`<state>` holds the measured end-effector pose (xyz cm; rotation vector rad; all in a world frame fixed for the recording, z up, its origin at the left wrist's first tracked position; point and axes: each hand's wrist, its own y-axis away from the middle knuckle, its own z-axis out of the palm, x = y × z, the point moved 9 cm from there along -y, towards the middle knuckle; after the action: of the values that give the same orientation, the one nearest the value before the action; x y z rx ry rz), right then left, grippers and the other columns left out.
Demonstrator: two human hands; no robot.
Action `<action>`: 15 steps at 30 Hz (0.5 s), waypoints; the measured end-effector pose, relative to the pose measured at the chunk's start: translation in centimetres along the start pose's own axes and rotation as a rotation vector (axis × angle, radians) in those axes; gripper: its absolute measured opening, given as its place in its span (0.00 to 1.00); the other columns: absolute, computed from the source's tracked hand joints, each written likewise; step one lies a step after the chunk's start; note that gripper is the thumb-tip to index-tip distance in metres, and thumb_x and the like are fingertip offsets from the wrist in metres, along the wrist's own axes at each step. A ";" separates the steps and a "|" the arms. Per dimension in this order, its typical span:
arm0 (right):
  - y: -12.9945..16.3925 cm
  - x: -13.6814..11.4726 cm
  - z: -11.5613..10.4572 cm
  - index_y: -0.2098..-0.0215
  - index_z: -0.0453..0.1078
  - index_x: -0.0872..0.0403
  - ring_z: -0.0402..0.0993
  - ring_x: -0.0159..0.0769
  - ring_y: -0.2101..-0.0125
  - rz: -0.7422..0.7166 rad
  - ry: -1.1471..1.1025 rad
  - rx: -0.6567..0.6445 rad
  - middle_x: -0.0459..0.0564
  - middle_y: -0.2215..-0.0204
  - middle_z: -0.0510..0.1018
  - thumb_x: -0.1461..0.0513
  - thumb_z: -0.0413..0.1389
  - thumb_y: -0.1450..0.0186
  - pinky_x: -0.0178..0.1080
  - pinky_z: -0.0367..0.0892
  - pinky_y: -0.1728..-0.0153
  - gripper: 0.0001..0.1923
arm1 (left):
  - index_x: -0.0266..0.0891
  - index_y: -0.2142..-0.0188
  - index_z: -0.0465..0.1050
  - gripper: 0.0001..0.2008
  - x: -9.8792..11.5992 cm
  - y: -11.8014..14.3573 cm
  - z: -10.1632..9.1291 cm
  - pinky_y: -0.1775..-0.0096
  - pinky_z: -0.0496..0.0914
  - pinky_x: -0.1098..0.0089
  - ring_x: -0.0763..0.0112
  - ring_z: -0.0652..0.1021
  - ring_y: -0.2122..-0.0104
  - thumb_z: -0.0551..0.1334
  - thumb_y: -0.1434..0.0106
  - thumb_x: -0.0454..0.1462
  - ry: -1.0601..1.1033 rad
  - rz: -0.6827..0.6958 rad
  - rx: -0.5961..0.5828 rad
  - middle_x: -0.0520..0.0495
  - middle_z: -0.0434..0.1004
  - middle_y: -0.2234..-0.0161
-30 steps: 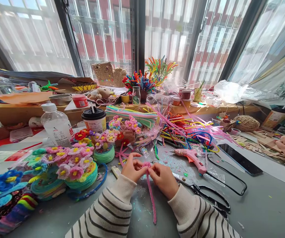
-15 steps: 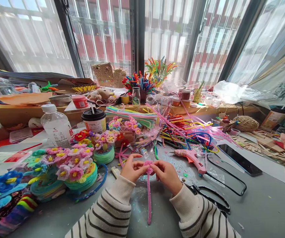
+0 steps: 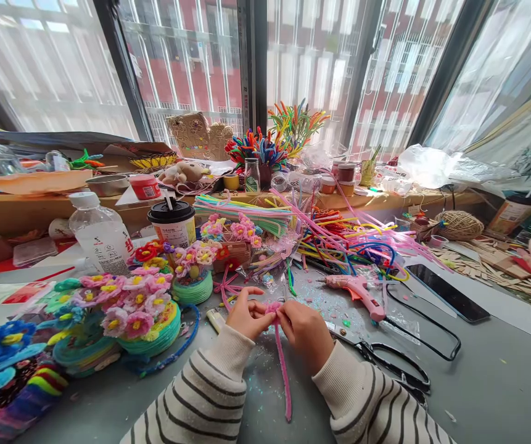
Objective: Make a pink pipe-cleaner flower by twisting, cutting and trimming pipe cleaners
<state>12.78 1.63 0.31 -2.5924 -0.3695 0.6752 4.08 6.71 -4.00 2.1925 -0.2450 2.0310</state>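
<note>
Head view: hands hide the pink pipe cleaner [image 3: 282, 364] top.

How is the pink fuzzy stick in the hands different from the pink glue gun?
The pink pipe cleaner is thin, fuzzy and bendy-looking; the glue gun is chunky and smooth. The pipe cleaner is pinched by the left hand and right hand; the glue gun lies untouched on the table. Both are pink.

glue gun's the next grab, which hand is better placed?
Probably the right. The right hand sits nearer the pink glue gun, which lies to its right on the table. The left hand would have to cross over; both pinch the pink pipe cleaner.
</note>
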 end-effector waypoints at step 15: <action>-0.7 2.0 -0.8 0.72 0.68 0.56 0.68 0.30 0.77 0.160 -0.551 -0.097 0.48 0.77 0.73 0.63 0.50 0.47 0.31 0.63 0.76 0.07 | 0.38 0.68 0.53 0.23 -0.3 0.1 0.6 0.75 0.65 0.71 0.74 0.72 0.81 0.63 0.63 0.34 0.072 -0.039 -0.074 0.54 0.70 0.80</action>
<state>14.76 2.64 0.49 -2.5046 -0.3665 1.4667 4.62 6.45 -4.35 2.0600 -0.2617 2.0418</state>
